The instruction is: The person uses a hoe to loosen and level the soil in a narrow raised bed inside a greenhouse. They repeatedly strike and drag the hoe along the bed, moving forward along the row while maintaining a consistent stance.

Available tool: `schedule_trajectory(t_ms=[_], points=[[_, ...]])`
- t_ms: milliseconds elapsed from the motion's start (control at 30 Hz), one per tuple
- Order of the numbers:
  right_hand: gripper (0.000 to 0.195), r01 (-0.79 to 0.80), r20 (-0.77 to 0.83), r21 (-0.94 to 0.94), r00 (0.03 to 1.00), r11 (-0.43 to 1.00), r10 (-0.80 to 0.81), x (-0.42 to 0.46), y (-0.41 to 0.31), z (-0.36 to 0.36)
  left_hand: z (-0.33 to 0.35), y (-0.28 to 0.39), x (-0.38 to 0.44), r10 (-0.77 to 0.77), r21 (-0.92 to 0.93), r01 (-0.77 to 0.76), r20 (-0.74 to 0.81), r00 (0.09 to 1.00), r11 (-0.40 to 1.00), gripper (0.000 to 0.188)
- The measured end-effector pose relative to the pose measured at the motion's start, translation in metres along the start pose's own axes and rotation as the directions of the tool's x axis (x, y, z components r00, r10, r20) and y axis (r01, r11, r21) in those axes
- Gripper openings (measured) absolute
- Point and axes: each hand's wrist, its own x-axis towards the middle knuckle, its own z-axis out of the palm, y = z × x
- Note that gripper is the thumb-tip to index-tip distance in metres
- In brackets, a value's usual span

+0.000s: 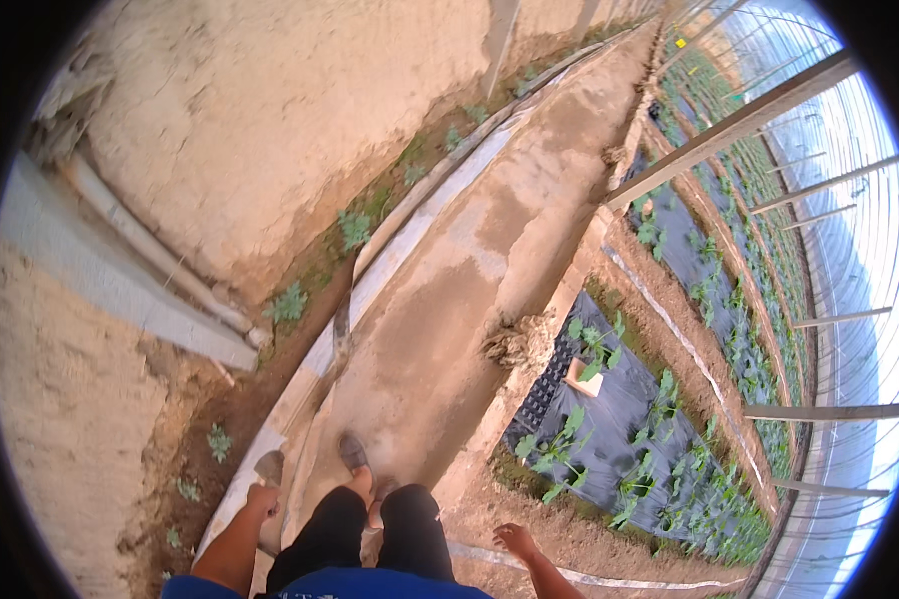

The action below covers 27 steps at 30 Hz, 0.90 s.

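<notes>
My left hand (pixel 262 499) hangs beside my left leg with its fingers curled, above the edge of a concrete path (pixel 419 329). A grey-brown flat piece (pixel 270 467) shows just beyond this fist; whether I hold it cannot be made out. On the other side, my right hand (pixel 517 540) is out from my body, fingers apart and nothing in them. Under it runs bare soil with a pale flattened hose (pixel 592 579). Nearest to that hand is a bed under black plastic mulch film (pixel 607 434), where young green plants (pixel 562 449) grow through holes.
A white angular piece (pixel 584 380) and a black seedling tray (pixel 543 385) lie at the bed's end. An earthen wall (pixel 270 127) borders the path on the left. A slanting post (pixel 734 131) and a dried clump (pixel 521 341) stand along the right edge.
</notes>
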Motion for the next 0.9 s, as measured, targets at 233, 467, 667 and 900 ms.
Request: schedule_trajectory(t_ms=[233,467,667,900], points=[[0.028,0.018,0.131,-0.193,0.991,0.981,0.008,0.092,-0.122,-0.079,0.058,0.178,-0.011,0.089,0.045,-0.091,0.040,0.995,0.995,0.023],[0.031,0.412,0.254,-0.708,0.907,0.574,-0.337,0.293,-0.289,-0.142,0.151,0.296,0.051,0.011,-0.439,-0.045,-0.079,0.997,0.897,0.016],[0.024,0.537,0.249,-0.771,0.748,0.341,-0.615,0.400,-0.533,-0.129,0.237,0.361,0.108,-0.011,-0.733,-0.033,-0.055,0.998,0.679,0.022],[0.016,0.688,0.501,-0.726,0.548,0.020,-0.670,0.615,-0.637,0.010,0.255,0.373,0.192,-0.162,-0.709,-0.100,-0.293,0.942,0.698,0.019]])
